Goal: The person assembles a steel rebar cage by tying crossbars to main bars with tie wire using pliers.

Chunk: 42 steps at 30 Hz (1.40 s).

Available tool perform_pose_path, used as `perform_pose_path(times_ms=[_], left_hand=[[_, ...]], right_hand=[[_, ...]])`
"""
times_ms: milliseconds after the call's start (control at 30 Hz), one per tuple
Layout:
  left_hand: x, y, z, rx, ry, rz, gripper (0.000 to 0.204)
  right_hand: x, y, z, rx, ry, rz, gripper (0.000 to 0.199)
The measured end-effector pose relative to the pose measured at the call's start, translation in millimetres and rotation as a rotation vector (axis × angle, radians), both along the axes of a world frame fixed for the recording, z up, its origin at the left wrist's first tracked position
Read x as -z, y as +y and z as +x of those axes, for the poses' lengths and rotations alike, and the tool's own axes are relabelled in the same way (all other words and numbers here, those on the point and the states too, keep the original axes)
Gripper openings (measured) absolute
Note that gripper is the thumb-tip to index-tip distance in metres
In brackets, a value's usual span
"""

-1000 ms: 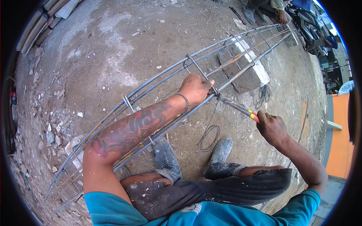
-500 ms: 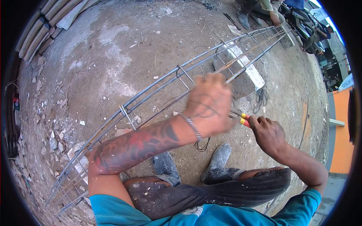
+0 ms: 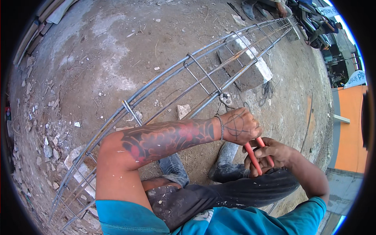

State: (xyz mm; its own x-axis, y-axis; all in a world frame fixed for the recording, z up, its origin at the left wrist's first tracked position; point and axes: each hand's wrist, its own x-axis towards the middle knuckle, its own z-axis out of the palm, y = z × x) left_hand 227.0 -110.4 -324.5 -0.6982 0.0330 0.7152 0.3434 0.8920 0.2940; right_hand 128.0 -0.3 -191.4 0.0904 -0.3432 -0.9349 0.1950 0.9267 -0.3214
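Pincers with red handles [image 3: 253, 159] slant across from my lap toward the long rebar cage [image 3: 203, 72]. Their rounded metal jaws [image 3: 226, 99] are at a corner where a square stirrup meets the near long bar. My left hand [image 3: 239, 127] is closed around the pincers between jaws and grips. Behind the handles, my right hand [image 3: 274, 152] curls its fingers about the spread grips. Whether the jaws have caught any tie wire is too small to make out.
A concrete block [image 3: 246, 64] with a white top edge supports the cage beyond my hands. Loose thin wire [image 3: 267, 93] lies beside it. At the cage's far end a person's hand [image 3: 282, 11] touches it. Rubble [image 3: 49, 149] covers the ground at left; motorbikes stand at far right.
My left hand has come down from over the cage onto the pincers. The pincers have swung so their jaws meet the bar, and my right hand has moved lower, nearer my lap.
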Motion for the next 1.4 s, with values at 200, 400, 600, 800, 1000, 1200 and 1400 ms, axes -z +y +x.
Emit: perform_pose_path(times_ms=[200, 400, 600, 800, 1000, 1200, 1400], left_hand=[[1.9, 1.1, 0.0, 0.001, 0.083, 0.013, 0.021], [-22.7, -5.8, 4.1, 0.027, -0.097, -0.039, 0.020], [-36.4, -5.3, -28.9, 0.252, -0.868, -0.059, 0.018], [1.7, 12.8, -9.5, -0.205, -0.075, -0.031, 0.018], [-3.6, 15.2, -4.4, -0.215, 0.044, -0.056, 0.015], [-39.2, 6.4, -7.7, -0.164, -0.633, 0.240, 0.012], [-12.6, 41.2, 3.6, -0.463, -0.128, 0.150, 0.016]], right_hand=[[11.2, -4.4, 7.0, 0.086, -0.078, 0.075, 0.017], [11.3, -8.7, 19.0, -0.260, 0.260, 0.074, 0.022], [18.9, -3.5, 8.7, -0.886, 0.954, -0.152, 0.042], [9.9, -4.8, -24.1, -0.574, 0.426, -0.161, 0.051], [13.3, 16.3, -8.8, -0.775, 0.888, -0.410, 0.022], [16.6, 15.3, 2.9, -1.199, 1.691, -0.483, 0.013], [19.8, 13.1, -15.4, -0.191, 0.215, -0.145, 0.021]])
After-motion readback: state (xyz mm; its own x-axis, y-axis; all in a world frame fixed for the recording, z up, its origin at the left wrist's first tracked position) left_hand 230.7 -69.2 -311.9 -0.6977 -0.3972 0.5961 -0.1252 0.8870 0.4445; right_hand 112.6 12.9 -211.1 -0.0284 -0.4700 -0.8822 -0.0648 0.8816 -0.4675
